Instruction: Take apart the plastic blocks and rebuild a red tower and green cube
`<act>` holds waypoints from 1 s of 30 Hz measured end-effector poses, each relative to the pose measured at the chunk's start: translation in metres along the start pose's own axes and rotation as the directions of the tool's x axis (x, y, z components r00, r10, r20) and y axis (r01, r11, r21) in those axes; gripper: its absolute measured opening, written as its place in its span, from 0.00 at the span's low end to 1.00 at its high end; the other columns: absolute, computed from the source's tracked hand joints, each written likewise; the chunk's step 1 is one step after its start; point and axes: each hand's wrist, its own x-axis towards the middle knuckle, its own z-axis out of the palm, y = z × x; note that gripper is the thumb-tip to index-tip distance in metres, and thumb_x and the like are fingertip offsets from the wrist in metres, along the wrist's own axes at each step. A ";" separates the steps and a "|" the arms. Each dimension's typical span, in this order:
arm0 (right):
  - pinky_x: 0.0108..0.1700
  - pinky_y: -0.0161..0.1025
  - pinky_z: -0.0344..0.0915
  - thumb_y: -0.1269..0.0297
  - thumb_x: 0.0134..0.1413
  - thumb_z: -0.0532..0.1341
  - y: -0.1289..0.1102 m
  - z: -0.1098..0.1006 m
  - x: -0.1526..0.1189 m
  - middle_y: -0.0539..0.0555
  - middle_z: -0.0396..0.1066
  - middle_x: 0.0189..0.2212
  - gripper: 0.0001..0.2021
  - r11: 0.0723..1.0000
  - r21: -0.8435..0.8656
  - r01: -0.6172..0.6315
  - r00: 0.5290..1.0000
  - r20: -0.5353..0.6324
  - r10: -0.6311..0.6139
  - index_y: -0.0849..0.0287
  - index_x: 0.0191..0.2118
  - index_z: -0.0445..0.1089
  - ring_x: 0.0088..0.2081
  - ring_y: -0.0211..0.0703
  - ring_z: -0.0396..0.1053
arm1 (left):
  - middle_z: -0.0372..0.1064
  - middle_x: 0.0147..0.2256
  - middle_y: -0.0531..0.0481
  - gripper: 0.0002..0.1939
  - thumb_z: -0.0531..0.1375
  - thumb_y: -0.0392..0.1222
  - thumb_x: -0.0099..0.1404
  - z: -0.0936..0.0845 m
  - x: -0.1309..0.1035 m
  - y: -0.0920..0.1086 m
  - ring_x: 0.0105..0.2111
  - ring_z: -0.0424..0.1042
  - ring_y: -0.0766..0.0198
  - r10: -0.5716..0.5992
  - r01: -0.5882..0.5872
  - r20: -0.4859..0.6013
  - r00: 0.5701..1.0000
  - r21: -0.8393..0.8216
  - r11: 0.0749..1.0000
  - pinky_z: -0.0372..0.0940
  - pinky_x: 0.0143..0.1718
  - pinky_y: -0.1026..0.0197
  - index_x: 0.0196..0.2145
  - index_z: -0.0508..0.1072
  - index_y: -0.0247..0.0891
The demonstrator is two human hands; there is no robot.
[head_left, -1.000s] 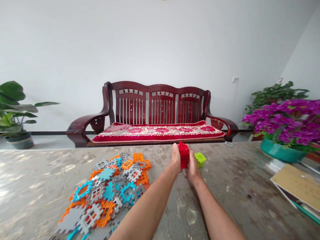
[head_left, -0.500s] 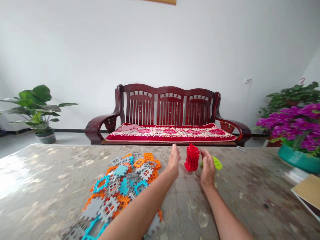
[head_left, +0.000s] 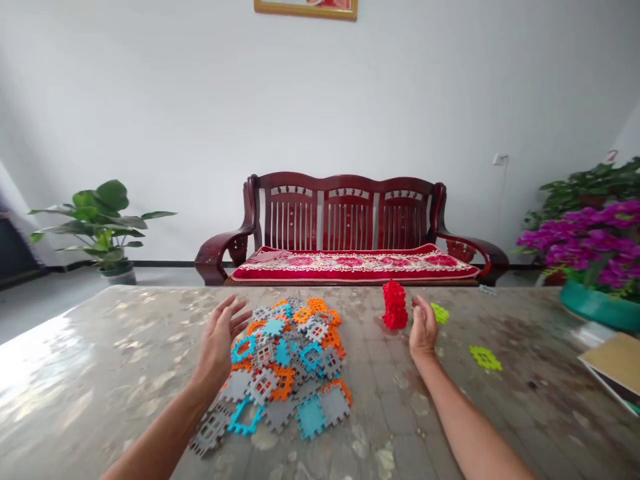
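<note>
A heap of flat, notched plastic building pieces [head_left: 281,357] in orange, grey and blue lies left of centre on the table. Beside its left edge is my left hand [head_left: 220,337], fingers spread and holding nothing. A stack of red notched pieces [head_left: 395,307] stands upright to the right of the heap. Just right of that stack, my right hand [head_left: 423,327] is raised on its edge with fingers extended, apart from the red pieces. Two lime-green notched pieces, one behind my right hand [head_left: 440,313] and one nearer [head_left: 485,358], lie flat to its right.
The table [head_left: 400,420] has a patterned, shiny cover. A lone grey piece [head_left: 487,290] rests near its far edge. On the right are purple flowers in a teal pot [head_left: 600,305] and a brown board [head_left: 615,370]. Beyond stands a wooden bench [head_left: 345,213].
My left hand has moved from beside the red stack across to the heap's left side. My right hand stays by the stack. The view has shifted, and the nearer green piece now shows.
</note>
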 end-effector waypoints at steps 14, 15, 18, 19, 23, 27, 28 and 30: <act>0.47 0.61 0.64 0.45 0.49 0.57 0.008 -0.155 0.033 0.73 0.69 0.51 0.34 0.299 -0.945 -0.135 0.985 -0.095 0.145 0.63 0.57 0.68 0.50 0.71 0.66 | 0.70 0.55 0.42 0.29 0.55 0.47 0.61 -0.071 0.037 -0.057 0.51 0.72 0.49 0.107 -0.008 -0.131 0.986 0.600 0.800 0.66 0.53 0.47 0.60 0.64 0.40; 0.46 0.60 0.64 0.45 0.48 0.58 0.009 -0.163 0.035 0.72 0.69 0.51 0.34 0.240 -0.965 -0.110 0.984 -0.072 0.161 0.61 0.57 0.69 0.50 0.70 0.67 | 0.70 0.55 0.42 0.29 0.55 0.48 0.61 -0.070 0.037 -0.058 0.50 0.72 0.49 0.105 -0.012 -0.113 0.988 0.623 0.782 0.65 0.53 0.46 0.60 0.64 0.40; 0.44 0.57 0.66 0.49 0.48 0.59 0.011 -0.176 0.039 0.68 0.72 0.48 0.28 0.141 -0.989 -0.034 0.981 -0.006 0.195 0.58 0.53 0.72 0.48 0.67 0.69 | 0.71 0.54 0.42 0.30 0.55 0.50 0.61 -0.071 0.037 -0.058 0.49 0.73 0.48 0.108 -0.023 -0.093 0.990 0.646 0.763 0.65 0.53 0.45 0.60 0.65 0.40; 0.44 0.56 0.66 0.52 0.48 0.59 0.012 -0.178 0.041 0.68 0.73 0.47 0.26 0.126 -0.992 -0.008 0.978 0.018 0.206 0.58 0.52 0.74 0.47 0.66 0.70 | 0.71 0.54 0.43 0.30 0.55 0.50 0.61 -0.071 0.037 -0.058 0.49 0.73 0.48 0.114 -0.029 -0.089 0.990 0.649 0.761 0.65 0.53 0.45 0.59 0.66 0.41; 0.49 0.50 0.65 0.60 0.52 0.56 0.010 -0.183 0.042 0.65 0.76 0.42 0.20 0.125 -0.975 0.185 0.954 0.208 0.217 0.60 0.47 0.76 0.47 0.59 0.72 | 0.72 0.54 0.44 0.28 0.55 0.49 0.60 -0.074 0.036 -0.058 0.49 0.73 0.48 0.113 -0.036 -0.075 0.991 0.655 0.755 0.64 0.54 0.46 0.57 0.68 0.41; 0.46 0.52 0.66 0.57 0.52 0.56 0.003 -0.190 0.037 0.62 0.75 0.48 0.21 0.079 -0.973 0.219 0.958 0.229 0.175 0.54 0.50 0.75 0.46 0.60 0.72 | 0.73 0.52 0.45 0.25 0.55 0.49 0.60 -0.074 0.035 -0.057 0.48 0.73 0.48 0.133 -0.052 -0.067 0.989 0.679 0.732 0.64 0.54 0.47 0.54 0.71 0.42; 0.44 0.53 0.67 0.54 0.52 0.56 0.001 -0.193 0.036 0.62 0.74 0.49 0.21 0.055 -0.981 0.187 0.962 0.194 0.195 0.51 0.50 0.74 0.46 0.62 0.72 | 0.74 0.50 0.45 0.25 0.55 0.49 0.60 -0.075 0.035 -0.056 0.48 0.73 0.48 0.138 -0.055 -0.065 0.988 0.690 0.722 0.64 0.54 0.46 0.54 0.71 0.42; 0.41 0.52 0.67 0.52 0.52 0.57 -0.003 -0.198 0.033 0.62 0.76 0.45 0.20 0.027 -0.987 0.160 0.950 0.161 0.266 0.50 0.49 0.75 0.43 0.62 0.73 | 0.75 0.47 0.45 0.25 0.55 0.48 0.60 -0.075 0.035 -0.055 0.46 0.74 0.47 0.135 -0.052 -0.061 0.989 0.708 0.704 0.64 0.53 0.46 0.54 0.72 0.42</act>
